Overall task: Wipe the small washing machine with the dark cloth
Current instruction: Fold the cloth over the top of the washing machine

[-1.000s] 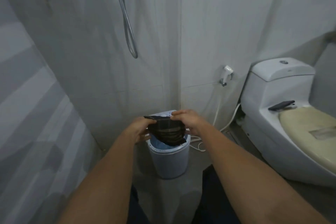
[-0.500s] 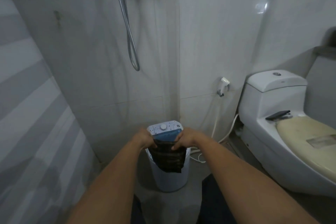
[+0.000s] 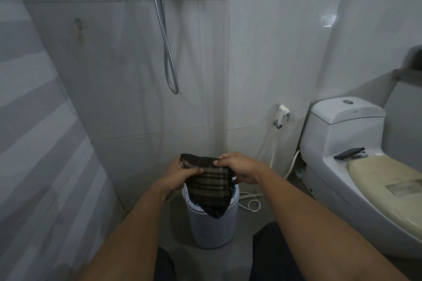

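Both hands pinch the dark cloth [image 3: 206, 186] at its top edge, left hand [image 3: 180, 174] and right hand [image 3: 237, 166], low in centre frame over the small washing machine [image 3: 211, 228]. Soft and limp, I judge; bunching it into one palm should wipe better.

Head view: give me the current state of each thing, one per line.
dark cloth: held up, hanging over the machine
washing machine: upright on floor, top open
left hand: pinching cloth
right hand: pinching cloth
toilet: lid down
phone: lying on toilet
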